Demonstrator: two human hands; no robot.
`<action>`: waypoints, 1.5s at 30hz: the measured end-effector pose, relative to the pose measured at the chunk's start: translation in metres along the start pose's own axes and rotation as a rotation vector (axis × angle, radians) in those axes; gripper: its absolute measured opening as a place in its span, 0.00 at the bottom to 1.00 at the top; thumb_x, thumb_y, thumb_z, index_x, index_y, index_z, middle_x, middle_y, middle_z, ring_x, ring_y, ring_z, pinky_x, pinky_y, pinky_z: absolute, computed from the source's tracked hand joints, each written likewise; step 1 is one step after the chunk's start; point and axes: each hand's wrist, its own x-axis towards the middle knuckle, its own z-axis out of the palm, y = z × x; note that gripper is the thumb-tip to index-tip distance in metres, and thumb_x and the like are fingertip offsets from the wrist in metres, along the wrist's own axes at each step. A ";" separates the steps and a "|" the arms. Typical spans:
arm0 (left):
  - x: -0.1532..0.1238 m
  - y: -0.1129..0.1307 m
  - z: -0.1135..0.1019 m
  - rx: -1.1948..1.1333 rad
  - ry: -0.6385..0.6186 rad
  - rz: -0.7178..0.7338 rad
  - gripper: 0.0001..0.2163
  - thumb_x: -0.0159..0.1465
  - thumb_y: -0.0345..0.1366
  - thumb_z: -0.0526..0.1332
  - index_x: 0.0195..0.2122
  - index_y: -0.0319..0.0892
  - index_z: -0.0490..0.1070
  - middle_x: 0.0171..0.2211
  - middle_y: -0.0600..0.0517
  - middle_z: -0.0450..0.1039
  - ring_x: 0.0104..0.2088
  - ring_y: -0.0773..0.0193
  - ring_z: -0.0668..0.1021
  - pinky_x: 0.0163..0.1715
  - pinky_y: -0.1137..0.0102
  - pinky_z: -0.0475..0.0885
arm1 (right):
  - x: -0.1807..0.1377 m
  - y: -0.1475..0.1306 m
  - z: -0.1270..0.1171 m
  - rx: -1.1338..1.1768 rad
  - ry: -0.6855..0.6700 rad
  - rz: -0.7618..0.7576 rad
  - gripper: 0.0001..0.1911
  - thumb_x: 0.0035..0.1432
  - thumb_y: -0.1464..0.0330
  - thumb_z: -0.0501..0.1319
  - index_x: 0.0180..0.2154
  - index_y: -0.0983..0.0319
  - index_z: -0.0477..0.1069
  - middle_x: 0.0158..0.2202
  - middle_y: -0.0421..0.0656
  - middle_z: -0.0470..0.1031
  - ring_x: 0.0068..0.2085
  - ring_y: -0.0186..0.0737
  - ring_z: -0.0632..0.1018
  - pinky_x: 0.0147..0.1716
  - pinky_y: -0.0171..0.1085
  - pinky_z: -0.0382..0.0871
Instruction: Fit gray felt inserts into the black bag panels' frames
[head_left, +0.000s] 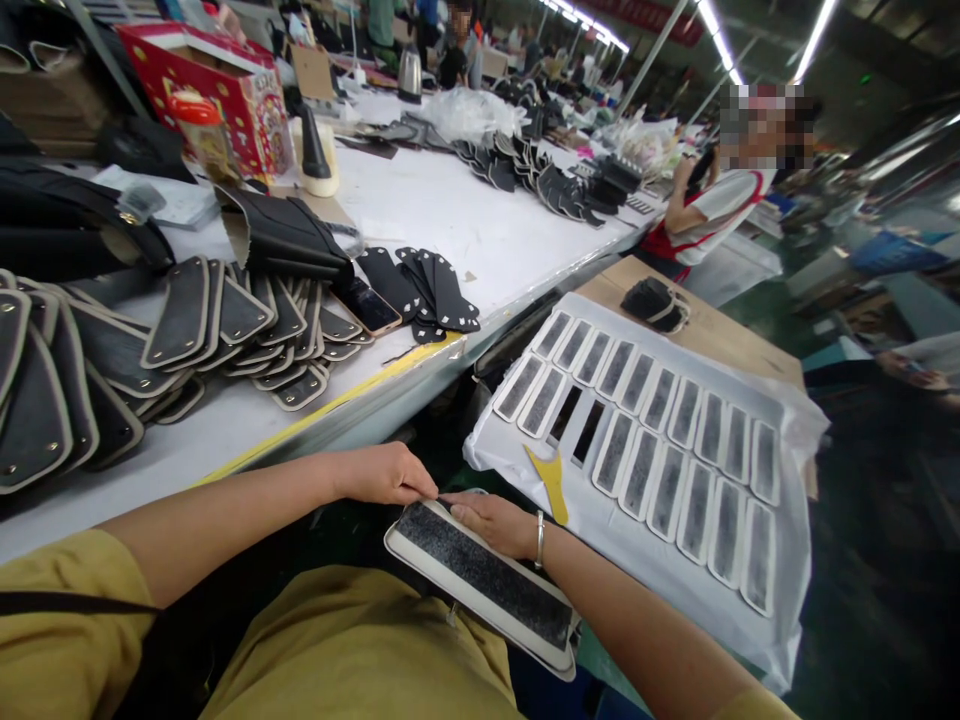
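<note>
In front of my body is a long rounded bag panel [480, 575], dark and speckled in the middle with a cream border. My right hand [491, 520] grips its far edge, the thumb lying on top and the other fingers hidden beneath. At the panel's upper left corner, the fingers of my left hand [394, 475] are pinched together, almost meeting the right thumb. A thin dark bit shows between the two hands; what the left fingertips hold is too small to make out.
Similar panels lie in two rows on a white-covered board [517, 455] at right, beside a yellow piece [553, 485]. Dark edged pieces [180, 315] are heaped on the left table, near a phone [371, 305] and a red box [255, 110]. A person [712, 215] stands beyond.
</note>
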 end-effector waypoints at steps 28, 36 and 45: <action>0.004 0.022 0.000 0.067 -0.075 -0.214 0.12 0.64 0.38 0.56 0.46 0.45 0.74 0.45 0.52 0.76 0.44 0.65 0.77 0.46 0.77 0.66 | -0.060 0.004 -0.010 -0.037 -0.099 0.111 0.33 0.64 0.53 0.44 0.63 0.65 0.49 0.61 0.51 0.58 0.60 0.48 0.62 0.59 0.44 0.54; 0.043 0.021 0.000 -0.262 -0.161 -0.405 0.16 0.65 0.40 0.52 0.49 0.41 0.73 0.46 0.51 0.75 0.46 0.64 0.76 0.45 0.77 0.67 | -0.107 0.042 -0.009 0.453 -0.063 0.289 0.40 0.54 0.43 0.50 0.59 0.63 0.60 0.58 0.47 0.64 0.57 0.48 0.66 0.59 0.44 0.54; 0.081 0.029 0.020 -0.155 -0.403 -0.335 0.15 0.63 0.35 0.53 0.48 0.42 0.74 0.45 0.53 0.76 0.42 0.63 0.77 0.42 0.78 0.67 | -0.116 0.055 0.002 0.409 0.139 0.144 0.35 0.59 0.44 0.44 0.50 0.62 0.71 0.50 0.45 0.73 0.51 0.43 0.72 0.55 0.41 0.60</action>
